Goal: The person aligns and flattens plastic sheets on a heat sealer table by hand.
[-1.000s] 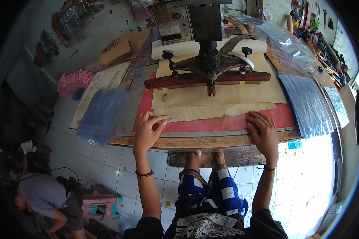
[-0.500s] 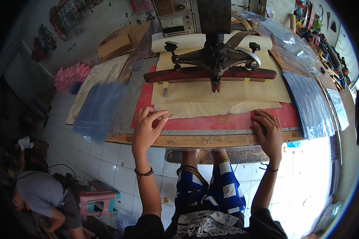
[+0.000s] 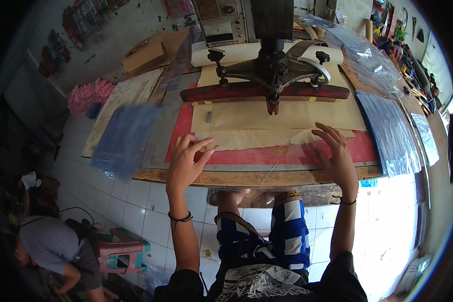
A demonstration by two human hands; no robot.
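My left hand (image 3: 185,163) rests at the left front of the red sheet (image 3: 251,157), its fingers bent and thumb apart from the forefinger. A thin transparent film seems to lie over the sheet near both hands, though its edges are hard to make out. My right hand (image 3: 337,158) is open over the right front part, with fingers spread and slightly raised. Tan paper (image 3: 246,138) with an uneven front edge covers much of the red sheet. Beyond the hands, a dark press head (image 3: 272,70) carries a long red bar (image 3: 307,94) above the paper.
Blue-tinted plastic sheets are stacked left (image 3: 123,138) and right (image 3: 390,133) of the work surface. A wooden table edge (image 3: 226,177) runs along the front. A control panel (image 3: 219,25) stands behind. At lower left, another person (image 3: 53,246) bends beside a pink-and-green stool (image 3: 123,251).
My right hand has lifted a little, and its fingers have stretched forward and spread. My left hand stays almost in place. My legs have shifted below the table.
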